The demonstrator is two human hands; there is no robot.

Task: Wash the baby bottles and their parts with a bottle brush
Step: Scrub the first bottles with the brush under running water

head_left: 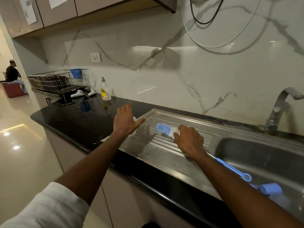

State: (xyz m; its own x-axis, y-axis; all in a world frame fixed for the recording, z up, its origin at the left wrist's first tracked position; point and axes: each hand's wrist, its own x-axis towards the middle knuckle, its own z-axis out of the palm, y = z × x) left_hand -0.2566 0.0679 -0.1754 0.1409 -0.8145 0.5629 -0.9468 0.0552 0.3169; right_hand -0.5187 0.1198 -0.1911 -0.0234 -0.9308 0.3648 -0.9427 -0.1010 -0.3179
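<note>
Black table met steel drainboard, sink right, marble wall behind. Right hand gripped bottle brush on drainboard; left hand spread open, empty. Dish rack far left.

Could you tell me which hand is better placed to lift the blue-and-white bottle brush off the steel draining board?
The right hand. Its fingers already curl around the blue-and-white bottle brush just behind the bristles, on the ribbed steel draining board. The left hand is spread open beside the board's edge, apart from the brush.
</note>
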